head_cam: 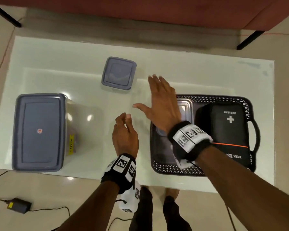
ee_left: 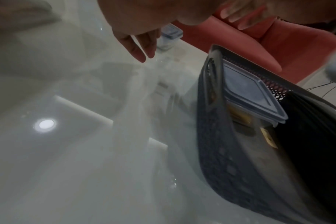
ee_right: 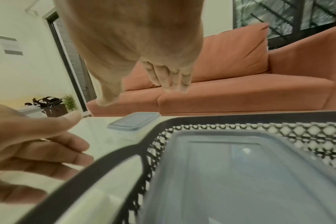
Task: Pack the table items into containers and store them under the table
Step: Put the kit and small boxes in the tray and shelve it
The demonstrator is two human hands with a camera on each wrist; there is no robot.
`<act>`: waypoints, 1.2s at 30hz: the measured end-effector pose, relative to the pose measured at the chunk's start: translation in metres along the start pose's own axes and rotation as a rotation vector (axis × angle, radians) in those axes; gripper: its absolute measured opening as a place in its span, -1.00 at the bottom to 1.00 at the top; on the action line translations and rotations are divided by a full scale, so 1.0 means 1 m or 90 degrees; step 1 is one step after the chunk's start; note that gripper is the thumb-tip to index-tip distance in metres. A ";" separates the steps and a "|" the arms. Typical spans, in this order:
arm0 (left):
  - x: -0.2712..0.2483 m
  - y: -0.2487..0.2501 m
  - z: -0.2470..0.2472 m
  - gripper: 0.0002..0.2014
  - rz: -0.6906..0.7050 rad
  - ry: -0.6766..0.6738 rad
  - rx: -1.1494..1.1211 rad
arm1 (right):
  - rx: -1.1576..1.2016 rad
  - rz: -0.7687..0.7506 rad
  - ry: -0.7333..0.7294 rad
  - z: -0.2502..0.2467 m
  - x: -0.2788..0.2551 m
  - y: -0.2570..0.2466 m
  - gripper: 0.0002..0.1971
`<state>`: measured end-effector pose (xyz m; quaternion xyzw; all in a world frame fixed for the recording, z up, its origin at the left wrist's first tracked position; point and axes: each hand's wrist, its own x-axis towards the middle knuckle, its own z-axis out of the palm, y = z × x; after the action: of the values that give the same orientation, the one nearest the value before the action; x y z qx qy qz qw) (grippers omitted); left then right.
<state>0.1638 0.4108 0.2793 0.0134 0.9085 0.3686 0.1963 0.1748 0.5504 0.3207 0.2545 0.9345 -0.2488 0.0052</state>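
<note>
A small clear box with a grey-blue lid (head_cam: 118, 73) (ee_right: 134, 121) stands at the middle back of the white table (head_cam: 93, 52). My right hand (head_cam: 158, 100) hovers flat with fingers spread, just right of that box and above the left end of the black mesh basket (head_cam: 205, 170) (ee_right: 220, 127). In the basket lie a lidded box (ee_right: 240, 166) (ee_left: 247, 91) and a black first aid kit (head_cam: 228, 130). My left hand (head_cam: 125, 130) floats over the table's middle with loosely curled fingers and holds nothing. A large box with a grey-blue lid (head_cam: 38, 132) sits at the left.
A red sofa (ee_right: 240, 84) runs along the far side of the table. Cables and a black power adapter (head_cam: 18, 205) lie on the floor at the near left. My feet show below the table's near edge.
</note>
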 end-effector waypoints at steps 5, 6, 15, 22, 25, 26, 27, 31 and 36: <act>0.038 -0.010 -0.024 -0.56 0.009 -0.026 0.032 | -0.034 0.029 -0.094 0.045 0.076 -0.039 0.16; 0.044 -0.011 -0.027 -0.56 0.009 -0.027 0.039 | -0.044 0.038 -0.098 0.053 0.087 -0.042 0.21; 0.050 -0.010 -0.032 -0.53 0.050 -0.026 0.042 | -0.077 0.087 -0.086 0.068 0.107 -0.042 0.18; -0.015 0.005 -0.020 -0.50 0.037 -0.016 -0.044 | 0.072 0.097 0.176 -0.001 -0.027 -0.016 0.10; -0.058 0.004 -0.008 -0.42 0.054 -0.026 -0.060 | 0.009 0.056 0.088 -0.019 -0.107 0.021 0.11; -0.071 0.003 -0.004 -0.40 0.063 -0.026 -0.065 | 0.000 0.035 0.052 -0.019 -0.131 0.035 0.11; -0.084 0.002 0.000 -0.39 0.067 -0.027 -0.067 | -0.007 0.017 0.016 -0.018 -0.151 0.049 0.11; -0.120 -0.007 0.014 -0.46 0.082 -0.074 -0.010 | -0.048 -0.019 -0.128 -0.010 -0.201 0.090 0.22; -0.131 -0.033 0.028 -0.55 0.140 -0.141 0.190 | 0.063 0.026 -0.188 0.007 -0.209 0.096 0.07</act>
<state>0.2986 0.3838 0.2840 0.1816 0.9190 0.2455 0.2494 0.4017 0.5197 0.2983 0.2337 0.9048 -0.3294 0.1348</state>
